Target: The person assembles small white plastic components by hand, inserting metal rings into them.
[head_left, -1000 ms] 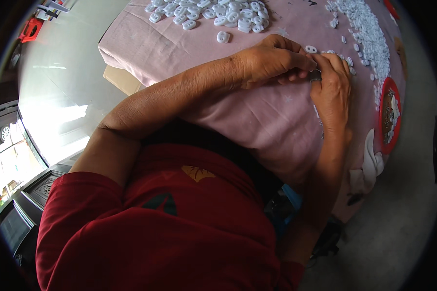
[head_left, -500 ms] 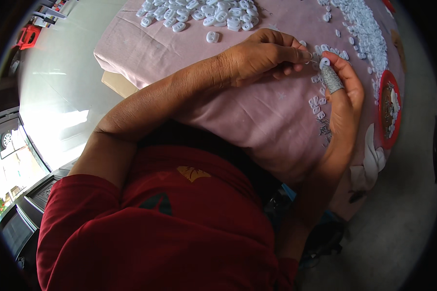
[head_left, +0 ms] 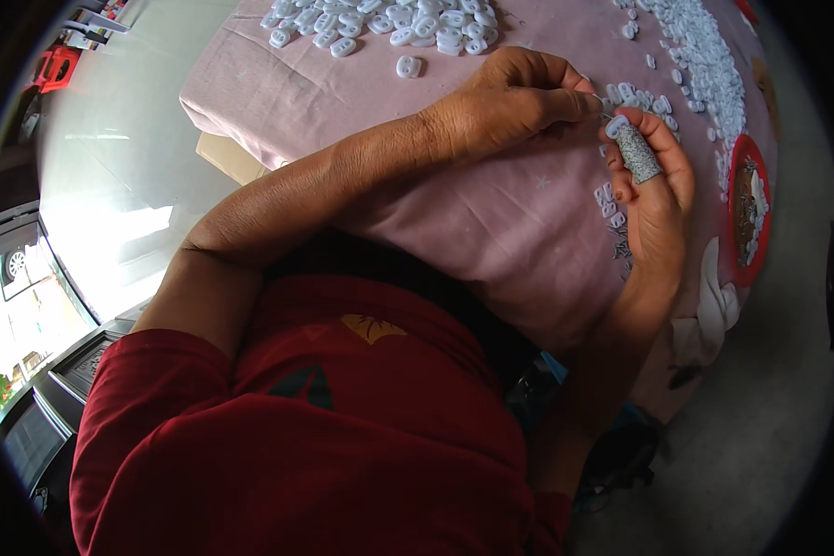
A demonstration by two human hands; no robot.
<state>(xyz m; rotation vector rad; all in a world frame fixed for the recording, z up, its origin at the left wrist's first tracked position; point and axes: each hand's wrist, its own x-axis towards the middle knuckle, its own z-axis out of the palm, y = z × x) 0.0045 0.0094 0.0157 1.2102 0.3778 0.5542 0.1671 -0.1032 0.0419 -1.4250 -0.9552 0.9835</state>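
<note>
My right hand (head_left: 660, 199) pinches a small white plastic piece with a hole (head_left: 616, 127) between thumb and fingers. A grey speckled wrap (head_left: 638, 156) covers its thumb. Close against it, the fingertips of my left hand (head_left: 519, 104) are pressed together on something thin. A fine metallic bit shows between the two hands, too small to name. Small white pieces (head_left: 632, 94) lie just beyond the fingers. Nearer, beside my right wrist, are a few white two-hole pieces (head_left: 608, 199) and thin metal bits (head_left: 622, 244).
On the pink cloth (head_left: 482, 222), a heap of white two-hole pieces (head_left: 422, 23) lies at the back, with one piece (head_left: 409, 67) apart. Smaller white pieces (head_left: 709, 79) spread at far right. A red tray (head_left: 739, 271) and a white cloth (head_left: 712, 287) are at the right edge.
My left fingertips have shifted slightly right, and the curved wire seen at them before is now mostly hidden. My right hand has turned a little, still pinching the white piece.
</note>
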